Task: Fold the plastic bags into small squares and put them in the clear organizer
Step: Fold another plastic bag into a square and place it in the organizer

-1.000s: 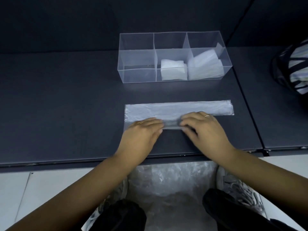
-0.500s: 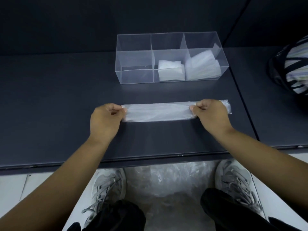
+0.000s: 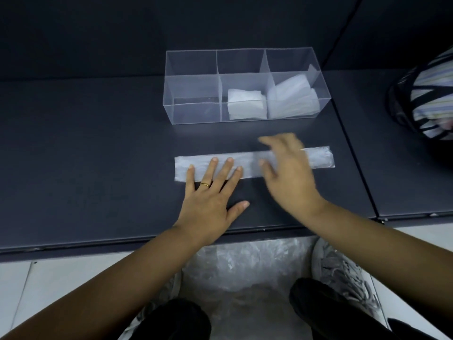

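Note:
A plastic bag [image 3: 247, 163] folded into a long narrow strip lies flat on the dark table [image 3: 98, 155], running left to right. My left hand [image 3: 210, 195] lies flat with spread straight fingers pressing the strip's left part. My right hand [image 3: 286, 173] is blurred, fingers extended, over the strip's right half. Behind the strip stands the clear organizer [image 3: 193, 114] with three compartments: the left one holds nothing, the middle one holds a folded white bag [image 3: 246, 106], and the right one holds more folded bags [image 3: 291, 100].
A striped bag [image 3: 426, 99] sits on the table's far right. Below the table's front edge, a pile of loose plastic bags [image 3: 245, 273] lies on the floor between my shoes [image 3: 343, 273]. A seam [image 3: 353, 153] divides the table from the right panel.
Both hands released the strip's ends. The left hand now presses flat on the strip's left part, and the right hand sweeps over the right half. The strip is narrower than a second ago.

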Demonstrator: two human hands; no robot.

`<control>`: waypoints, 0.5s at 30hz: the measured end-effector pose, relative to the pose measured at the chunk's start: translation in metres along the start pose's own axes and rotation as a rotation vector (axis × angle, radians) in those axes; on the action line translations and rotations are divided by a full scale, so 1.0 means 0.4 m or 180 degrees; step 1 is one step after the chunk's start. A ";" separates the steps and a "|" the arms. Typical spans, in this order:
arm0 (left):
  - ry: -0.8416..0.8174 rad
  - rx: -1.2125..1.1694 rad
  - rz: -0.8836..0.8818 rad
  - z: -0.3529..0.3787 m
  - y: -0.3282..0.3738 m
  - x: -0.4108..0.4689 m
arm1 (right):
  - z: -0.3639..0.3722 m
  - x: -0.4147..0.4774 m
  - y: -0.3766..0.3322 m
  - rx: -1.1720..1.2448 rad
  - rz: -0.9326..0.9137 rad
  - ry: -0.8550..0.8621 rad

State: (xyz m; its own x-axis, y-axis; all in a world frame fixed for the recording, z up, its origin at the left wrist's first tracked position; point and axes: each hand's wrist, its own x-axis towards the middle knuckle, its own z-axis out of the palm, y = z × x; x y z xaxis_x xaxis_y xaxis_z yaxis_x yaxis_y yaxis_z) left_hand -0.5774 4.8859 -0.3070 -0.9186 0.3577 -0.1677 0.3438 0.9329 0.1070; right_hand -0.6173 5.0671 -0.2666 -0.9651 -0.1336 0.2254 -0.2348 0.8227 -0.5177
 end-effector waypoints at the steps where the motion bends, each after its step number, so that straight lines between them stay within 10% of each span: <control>1: -0.0006 -0.0006 0.0001 0.002 0.000 0.001 | 0.013 -0.009 -0.016 0.0090 -0.0391 -0.0349; 5: 0.0014 -0.0009 -0.0035 0.003 -0.003 -0.002 | 0.051 -0.046 0.026 -0.0754 -0.0637 -0.1596; 15: 0.0008 0.0006 -0.0036 0.006 -0.003 -0.003 | -0.105 -0.040 0.260 -0.0439 0.0578 -0.0710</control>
State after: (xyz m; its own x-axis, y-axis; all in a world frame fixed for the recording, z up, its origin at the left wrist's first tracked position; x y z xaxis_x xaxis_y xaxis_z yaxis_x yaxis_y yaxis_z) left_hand -0.5763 4.8844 -0.3095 -0.9230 0.3470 -0.1663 0.3337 0.9370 0.1032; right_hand -0.6212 5.1779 -0.2895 -0.9950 -0.0830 -0.0551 -0.0530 0.9093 -0.4128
